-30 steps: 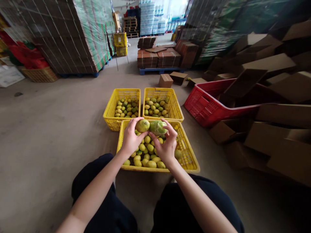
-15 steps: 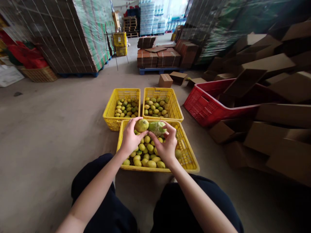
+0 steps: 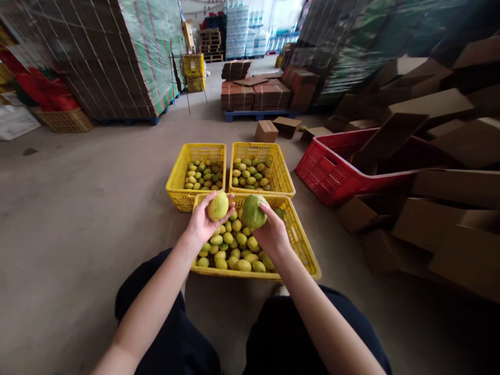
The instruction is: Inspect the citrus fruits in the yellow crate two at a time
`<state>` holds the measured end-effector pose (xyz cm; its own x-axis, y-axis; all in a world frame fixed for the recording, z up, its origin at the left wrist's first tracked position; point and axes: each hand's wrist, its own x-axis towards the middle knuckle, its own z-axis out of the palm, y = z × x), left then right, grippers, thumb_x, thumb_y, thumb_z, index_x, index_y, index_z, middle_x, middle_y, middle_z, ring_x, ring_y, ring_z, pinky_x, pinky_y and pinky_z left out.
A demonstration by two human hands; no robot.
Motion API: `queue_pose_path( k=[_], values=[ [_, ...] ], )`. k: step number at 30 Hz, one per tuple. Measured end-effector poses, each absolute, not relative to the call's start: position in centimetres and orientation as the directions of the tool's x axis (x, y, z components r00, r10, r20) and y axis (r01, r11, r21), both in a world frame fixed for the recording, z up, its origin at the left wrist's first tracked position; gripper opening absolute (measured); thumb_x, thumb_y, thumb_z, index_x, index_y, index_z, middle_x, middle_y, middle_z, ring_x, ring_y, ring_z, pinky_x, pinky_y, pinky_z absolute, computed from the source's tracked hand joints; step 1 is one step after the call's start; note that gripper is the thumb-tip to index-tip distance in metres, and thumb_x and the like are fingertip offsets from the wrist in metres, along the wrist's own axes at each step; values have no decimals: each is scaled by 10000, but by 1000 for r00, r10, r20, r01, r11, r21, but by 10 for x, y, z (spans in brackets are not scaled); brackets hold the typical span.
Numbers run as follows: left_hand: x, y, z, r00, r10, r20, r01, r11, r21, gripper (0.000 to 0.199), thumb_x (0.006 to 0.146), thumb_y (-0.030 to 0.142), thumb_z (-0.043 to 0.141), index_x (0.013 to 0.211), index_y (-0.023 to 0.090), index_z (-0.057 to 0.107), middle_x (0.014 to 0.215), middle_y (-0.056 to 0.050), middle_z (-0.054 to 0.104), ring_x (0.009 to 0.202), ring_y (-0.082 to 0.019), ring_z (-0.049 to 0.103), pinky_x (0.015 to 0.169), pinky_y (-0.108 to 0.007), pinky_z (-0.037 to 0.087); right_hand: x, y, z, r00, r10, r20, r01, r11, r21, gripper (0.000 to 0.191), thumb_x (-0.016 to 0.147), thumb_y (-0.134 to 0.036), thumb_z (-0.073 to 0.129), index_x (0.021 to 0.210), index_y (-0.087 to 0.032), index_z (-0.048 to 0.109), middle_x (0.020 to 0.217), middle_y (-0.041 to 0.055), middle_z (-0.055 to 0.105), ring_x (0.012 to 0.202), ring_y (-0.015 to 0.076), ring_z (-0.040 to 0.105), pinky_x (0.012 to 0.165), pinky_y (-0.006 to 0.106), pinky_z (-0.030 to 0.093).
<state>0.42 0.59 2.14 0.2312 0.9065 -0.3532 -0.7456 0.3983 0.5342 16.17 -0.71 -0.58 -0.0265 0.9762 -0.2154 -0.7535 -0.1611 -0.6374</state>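
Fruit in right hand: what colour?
Green; the fruit shows best in the head view.

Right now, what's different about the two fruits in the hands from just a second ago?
They were side by side, almost touching; now there's a gap. The left hand has moved its yellow fruit left, and the right hand has turned its green fruit. Neither was let go. The near yellow crate and the red crate stayed put.
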Motion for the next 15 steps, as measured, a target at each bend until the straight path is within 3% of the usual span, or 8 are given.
queue_pose_path(
  k=[6, 10, 12, 15],
  values=[
    [9, 7, 23, 118, 851, -512, -836, 363, 412, 149, 774, 184, 666, 892, 118, 603, 757, -48, 636, 670, -120, 628, 589, -204, 576, 159, -6, -7, -72, 891, -448, -809, -315, -496, 142, 784, -335, 620, 786, -193, 623, 690, -3, 681, 623, 157, 640, 554, 274, 540],
    [8, 7, 17, 218, 823, -525, -805, 455, 380, 264, 845, 356, 582, 905, 103, 624, 729, -71, 639, 622, -131, 610, 537, -227, 558, 160, -6, -9, -94, 865, -493, -823, -346, -450, 183, 811, -356, 570, 770, -184, 619, 657, 19, 685, 601, 168, 654, 517, 271, 539],
    [8, 7, 14, 278, 809, -518, -769, 511, 385, 344, 880, 407, 513, 932, 90, 636, 740, -81, 649, 586, -123, 598, 497, -211, 528, 161, -5, -10, -69, 862, -502, -830, -328, -451, 142, 794, -325, 585, 746, -193, 608, 640, 3, 684, 558, 156, 642, 523, 270, 544],
    [10, 8, 11, 240, 822, -516, -721, 507, 472, 344, 927, 375, 430, 947, 110, 648, 745, -63, 651, 573, -113, 600, 496, -198, 507, 162, -4, -12, -90, 828, -554, -827, -372, -422, 155, 805, -301, 535, 711, -194, 596, 591, 7, 672, 498, 160, 622, 475, 273, 527]
  ],
)
